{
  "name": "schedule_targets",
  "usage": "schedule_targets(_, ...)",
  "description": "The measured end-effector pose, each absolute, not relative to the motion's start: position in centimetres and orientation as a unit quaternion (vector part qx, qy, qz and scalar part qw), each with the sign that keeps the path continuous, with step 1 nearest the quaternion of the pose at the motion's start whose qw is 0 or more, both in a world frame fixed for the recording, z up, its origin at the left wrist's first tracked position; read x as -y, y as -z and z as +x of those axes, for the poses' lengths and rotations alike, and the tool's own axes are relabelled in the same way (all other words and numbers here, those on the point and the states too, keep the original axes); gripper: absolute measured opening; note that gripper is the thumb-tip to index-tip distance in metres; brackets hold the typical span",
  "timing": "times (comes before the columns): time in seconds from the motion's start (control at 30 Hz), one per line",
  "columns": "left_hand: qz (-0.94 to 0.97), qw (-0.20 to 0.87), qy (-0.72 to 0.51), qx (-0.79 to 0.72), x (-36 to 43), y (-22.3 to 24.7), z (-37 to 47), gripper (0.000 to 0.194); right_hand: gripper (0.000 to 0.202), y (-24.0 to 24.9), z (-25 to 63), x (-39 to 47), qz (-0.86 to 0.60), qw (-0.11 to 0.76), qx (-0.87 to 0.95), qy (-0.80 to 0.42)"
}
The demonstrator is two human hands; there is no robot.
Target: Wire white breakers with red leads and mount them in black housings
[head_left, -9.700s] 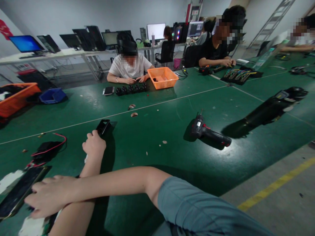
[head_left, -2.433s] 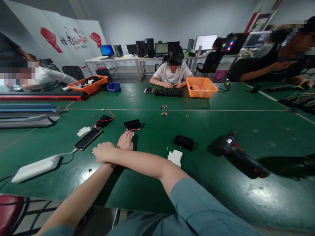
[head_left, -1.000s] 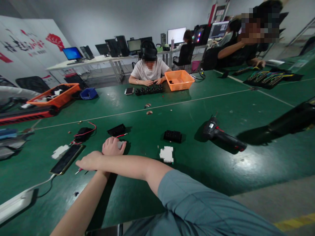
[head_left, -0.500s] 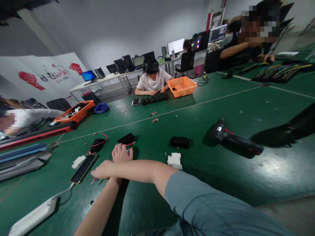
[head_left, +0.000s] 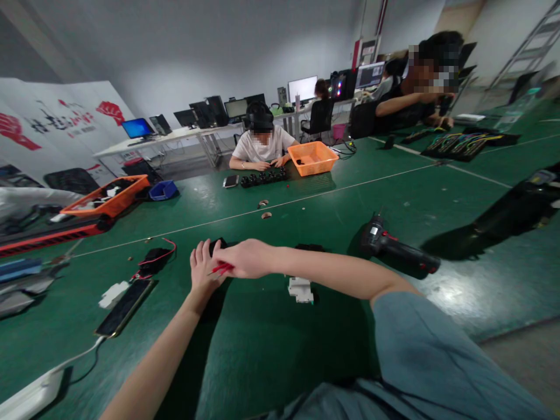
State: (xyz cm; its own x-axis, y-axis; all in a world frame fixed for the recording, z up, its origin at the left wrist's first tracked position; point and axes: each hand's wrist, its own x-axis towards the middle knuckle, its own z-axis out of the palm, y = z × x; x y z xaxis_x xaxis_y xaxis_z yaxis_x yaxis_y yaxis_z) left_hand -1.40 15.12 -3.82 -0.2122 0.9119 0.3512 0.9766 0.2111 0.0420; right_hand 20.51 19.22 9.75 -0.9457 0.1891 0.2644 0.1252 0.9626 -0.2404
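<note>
My left hand (head_left: 202,269) lies low over the table with its fingers stretched out and apart, at the left side of a small black case (head_left: 217,245). Its thumb is hidden, and I cannot tell whether it grips the case. My right hand (head_left: 249,258) reaches across from the right and overlaps the left one. Its fingers are closed on a thin red wire (head_left: 222,268) with a pointed end towards the left. Just right of the hands, under my right forearm, sits a white circuit breaker (head_left: 301,290). A second black case (head_left: 310,247) is mostly covered by that forearm.
A phone (head_left: 125,307) on a cable from a white power bank (head_left: 32,394) lies left, near a black part with red wire (head_left: 153,262). A cordless drill (head_left: 398,248) lies right. Across the green table, people sit near an orange basket (head_left: 312,159).
My right hand has moved from below the left wrist, up and right, to the left fingers and the black case. The red wire moved with it. The whole view has shifted slightly.
</note>
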Motion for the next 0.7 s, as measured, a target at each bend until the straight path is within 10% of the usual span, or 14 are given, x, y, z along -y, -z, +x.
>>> schedule_targets(0.3,-0.613,0.109,0.104,0.776,-17.8,2.8,-2.4,0.067,0.019,-6.2,44.2,-21.9,-0.403,0.184,0.88,-0.174)
schedule_targets(0.7,-0.594,0.116,0.104,0.789,-13.0,3.3,-4.8,0.062,0.021,0.7,46.1,-19.5,-0.43,0.119,0.866,-0.224)
